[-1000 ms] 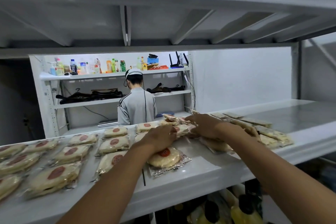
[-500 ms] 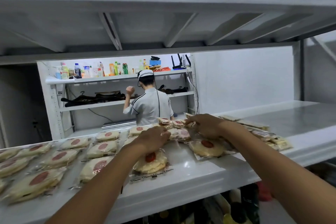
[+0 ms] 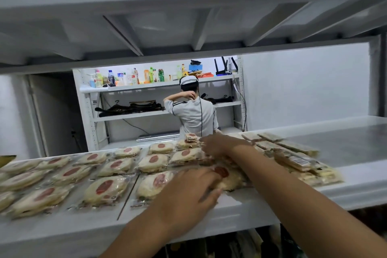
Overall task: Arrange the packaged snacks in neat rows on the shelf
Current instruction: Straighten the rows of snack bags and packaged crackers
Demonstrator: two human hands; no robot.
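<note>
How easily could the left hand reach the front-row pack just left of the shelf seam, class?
Likely yes: the left hand is over the front row, the pack lies uncovered near the shelf edge, with only one flat neighbouring pack between.

Along the front edge of the shelf I have a bare strip to slide a hand through. Round snack packs crowd the left in three rows with only narrow gaps between them. A pile of flat packs blocks the middle right, with open surface beyond it. The upper shelf caps my reach overhead.
</note>
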